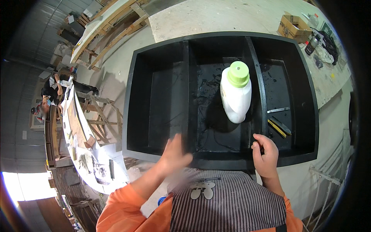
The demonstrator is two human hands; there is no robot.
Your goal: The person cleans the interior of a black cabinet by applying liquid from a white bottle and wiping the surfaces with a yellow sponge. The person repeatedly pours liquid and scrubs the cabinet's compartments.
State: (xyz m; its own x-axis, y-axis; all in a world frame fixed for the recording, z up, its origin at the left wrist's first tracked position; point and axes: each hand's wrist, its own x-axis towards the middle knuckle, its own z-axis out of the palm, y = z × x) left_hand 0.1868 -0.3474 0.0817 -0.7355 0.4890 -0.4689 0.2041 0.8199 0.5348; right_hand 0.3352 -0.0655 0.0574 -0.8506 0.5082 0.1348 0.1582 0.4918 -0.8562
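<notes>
While the left hand is blurred above the near wall of a rectangular black tray, its thumb stands apart from its fingers; whether it pinches anything cannot be told. The right hand is at the same wall, fingers curled and thumb close to the forefinger; contact and any held item cannot be confirmed. The tray extends ahead of both hands, its dark, straight walls and two dividers forming three compartments. Ahead and left of the right hand, a smooth white bottle with a round, light green cap stands in the middle compartment; its visible side is plain. Glossy wet patches mark the floor around it. Ahead and right of the right hand, the right compartment holds a flat, narrow strip and a slim yellow-and-black tool. Behind the hands is a striped fabric apron bearing a pale figure.
</notes>
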